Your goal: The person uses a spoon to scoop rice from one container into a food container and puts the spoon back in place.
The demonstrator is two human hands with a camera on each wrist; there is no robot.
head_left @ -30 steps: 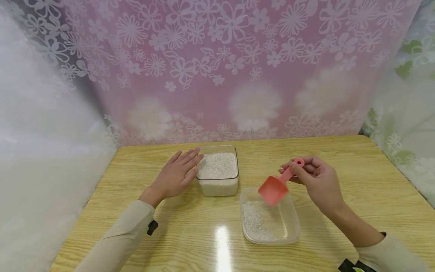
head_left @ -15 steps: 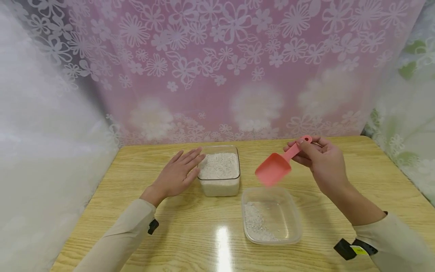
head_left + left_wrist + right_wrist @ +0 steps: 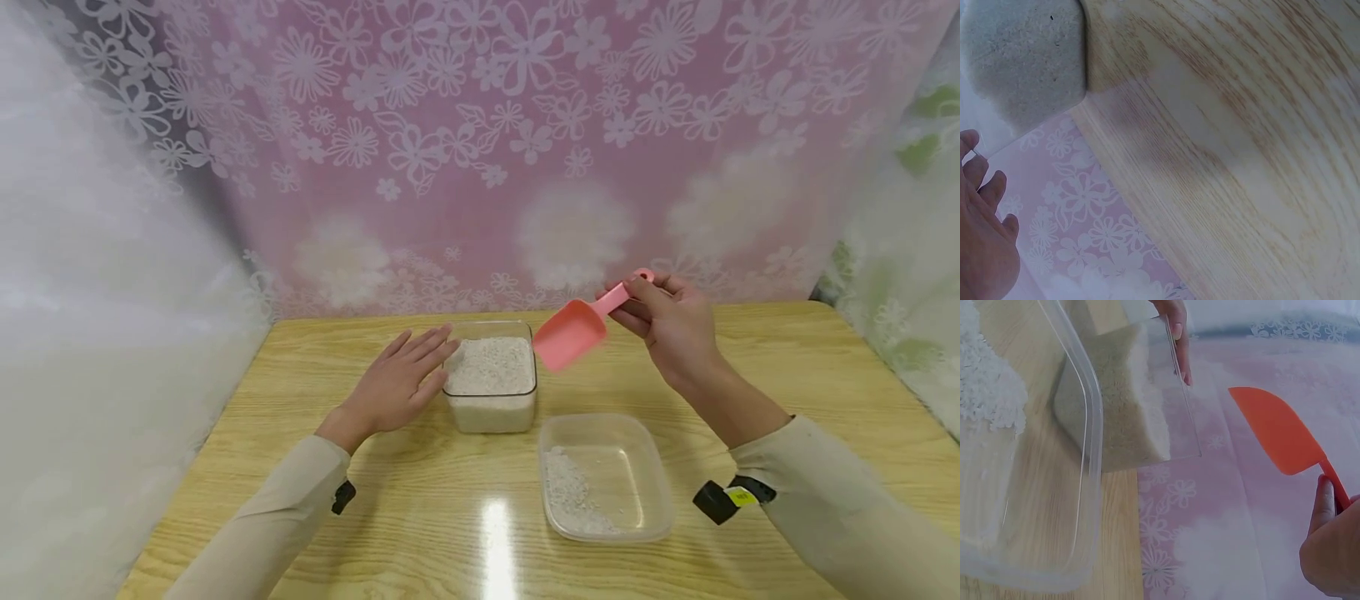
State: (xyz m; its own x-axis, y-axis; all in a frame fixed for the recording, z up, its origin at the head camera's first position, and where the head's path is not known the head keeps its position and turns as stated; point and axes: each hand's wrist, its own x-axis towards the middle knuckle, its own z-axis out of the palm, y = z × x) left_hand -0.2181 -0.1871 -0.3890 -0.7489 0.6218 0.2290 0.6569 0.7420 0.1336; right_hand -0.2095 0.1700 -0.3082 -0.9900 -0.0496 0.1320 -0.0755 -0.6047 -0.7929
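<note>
My right hand (image 3: 678, 327) pinches the handle of a pink scoop (image 3: 572, 333), orange-looking in the right wrist view. The scoop (image 3: 1280, 432) hangs in the air just right of a clear square container (image 3: 491, 414) of rice; its bowl shows no grains. My left hand (image 3: 393, 382) rests with straight fingers against that container's left rim. In the left wrist view the left hand (image 3: 985, 231) shows beside the container of rice (image 3: 1029, 62). A shallow translucent plastic box (image 3: 651, 500) stands in front, with a small heap of rice (image 3: 572, 492) along its left side.
The wooden table (image 3: 390, 517) carries both containers. A pink flowered curtain (image 3: 465, 208) hangs behind its back edge, with pale sheets (image 3: 97, 333) at left and right. A black strap device (image 3: 716, 502) sits at the right wrist.
My right hand has lifted the scoop from over the plastic box, then carried it up and left toward the rice container. The left hand stays against the container.
</note>
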